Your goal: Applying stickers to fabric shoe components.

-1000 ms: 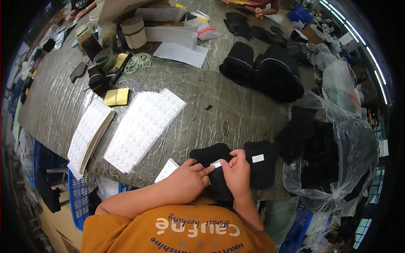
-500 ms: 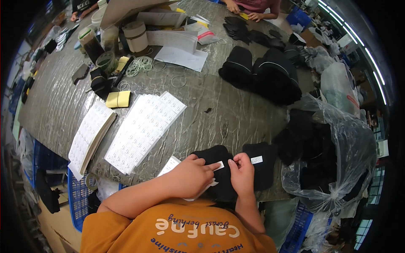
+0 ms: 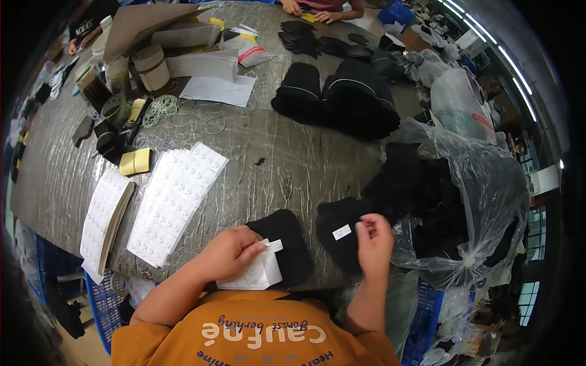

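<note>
My left hand (image 3: 233, 255) is closed on a white label sheet (image 3: 261, 272), pinching its upper edge between thumb and fingers. The sheet overlaps the lower left of a black fabric piece (image 3: 292, 247), where a small white label (image 3: 274, 245) shows beside the fingertips. To the right lies a second black fabric piece (image 3: 332, 213) with another small white label (image 3: 342, 232) on its face. At that piece's right edge is my right hand (image 3: 373, 247), thumb and curled fingers together; whether the edge is between them, I cannot make out.
White printed label sheets (image 3: 177, 204) and a thicker sheet stack (image 3: 107, 219) lie on the left. An open clear plastic bag (image 3: 488, 207) with black pieces stands at right. Black stacks (image 3: 360, 97), rubber bands (image 3: 160, 111) and jars lie farther back; a person's hands (image 3: 308, 11) are across the table.
The view has swung right. My left hand has drawn back from the left piece's label and now grips the sheet. My right hand has moved right, from between the pieces to the right piece's edge.
</note>
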